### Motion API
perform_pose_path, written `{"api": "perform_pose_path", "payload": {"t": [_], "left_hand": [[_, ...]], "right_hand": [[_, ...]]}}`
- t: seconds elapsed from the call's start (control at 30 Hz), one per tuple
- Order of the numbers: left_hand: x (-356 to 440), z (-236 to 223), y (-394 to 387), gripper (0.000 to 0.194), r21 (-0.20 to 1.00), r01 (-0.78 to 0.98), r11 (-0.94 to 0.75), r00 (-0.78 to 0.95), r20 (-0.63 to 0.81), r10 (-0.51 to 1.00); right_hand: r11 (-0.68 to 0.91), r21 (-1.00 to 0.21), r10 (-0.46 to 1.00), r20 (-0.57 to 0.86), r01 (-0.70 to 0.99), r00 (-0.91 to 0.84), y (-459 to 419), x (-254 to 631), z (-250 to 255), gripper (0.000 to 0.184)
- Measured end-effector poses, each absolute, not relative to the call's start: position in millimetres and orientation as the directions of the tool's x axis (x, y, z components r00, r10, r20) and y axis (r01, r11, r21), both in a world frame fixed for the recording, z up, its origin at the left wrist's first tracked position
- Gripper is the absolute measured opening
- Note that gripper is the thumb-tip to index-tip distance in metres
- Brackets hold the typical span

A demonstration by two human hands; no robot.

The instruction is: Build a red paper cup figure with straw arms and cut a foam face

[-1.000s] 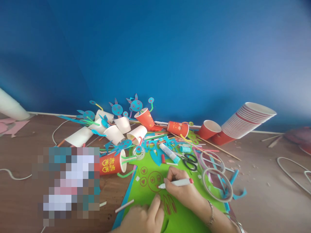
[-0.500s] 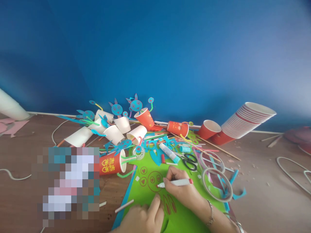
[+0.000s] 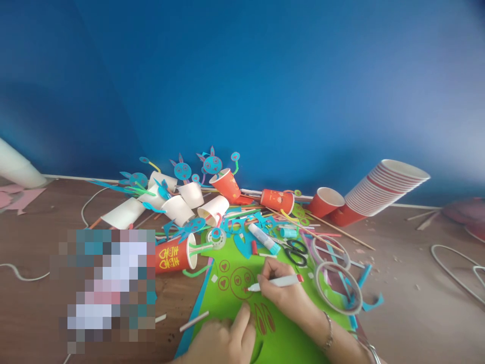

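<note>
My right hand is closed around a white marker with a red end. The marker's tip touches a green paper sheet, at the mouth of a round face drawn in red-brown line. Left of the face are small circles with hearts in them, and below it stand two long ear shapes. Resting on the sheet near its lower edge, my left hand has its fingers stretched out under the drawing and holds nothing.
Beyond the sheet lie a glue stick, black scissors and a red marker cap. Tape rolls sit at right. Paper cups with blue animal faces crowd the wall side; a cup stack leans at back right.
The marker's tip has shifted slightly right along the face's mouth, with a small mark showing there. My left hand stays in place.
</note>
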State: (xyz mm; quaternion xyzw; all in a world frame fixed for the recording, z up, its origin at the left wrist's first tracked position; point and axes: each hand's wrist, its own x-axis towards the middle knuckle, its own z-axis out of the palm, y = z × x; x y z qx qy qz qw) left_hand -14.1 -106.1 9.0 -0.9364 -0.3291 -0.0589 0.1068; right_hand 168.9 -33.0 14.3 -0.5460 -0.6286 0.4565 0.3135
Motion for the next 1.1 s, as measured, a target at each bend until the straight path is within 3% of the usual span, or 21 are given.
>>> {"api": "perform_pose_path", "payload": {"t": [0.23,0.43,0.63,0.83,1.0,1.1], "left_hand": [[-14.3,7.0,-107.2,0.025,-0.154,0.629,-0.762,0.776,0.193,0.601],[-15.8,12.4,-106.6,0.027,-0.119,0.602,-0.789,0.798,0.117,0.591],[-13.1,15.3,-103.6,0.025,-0.148,0.564,-0.812,0.825,0.065,0.561],[-11.6,16.9,-103.5,0.03,-0.135,0.558,-0.819,0.826,-0.007,0.564],[-11.5,18.5,-105.0,0.033,-0.132,0.584,-0.801,0.809,0.025,0.587],[-11.0,18.7,-104.5,0.03,-0.143,0.581,-0.801,0.812,0.04,0.582]], "right_hand": [[-0.042,-0.926,0.969,-0.13,0.376,-0.212,-33.0,168.7,17.2,0.021],[-0.237,-0.971,0.969,-0.239,0.038,-0.066,-24.5,173.5,24.5,0.024],[-0.242,-0.958,0.967,-0.252,-0.155,0.043,-19.5,177.5,21.1,0.035],[-0.2,-0.975,0.98,-0.201,-0.095,0.005,-19.9,176.6,21.1,0.035],[-0.058,-0.988,0.99,-0.075,0.143,-0.123,-22.8,172.2,17.6,0.027],[-0.042,-0.967,0.986,-0.081,0.25,-0.146,-22.1,171.6,11.3,0.028]]}}
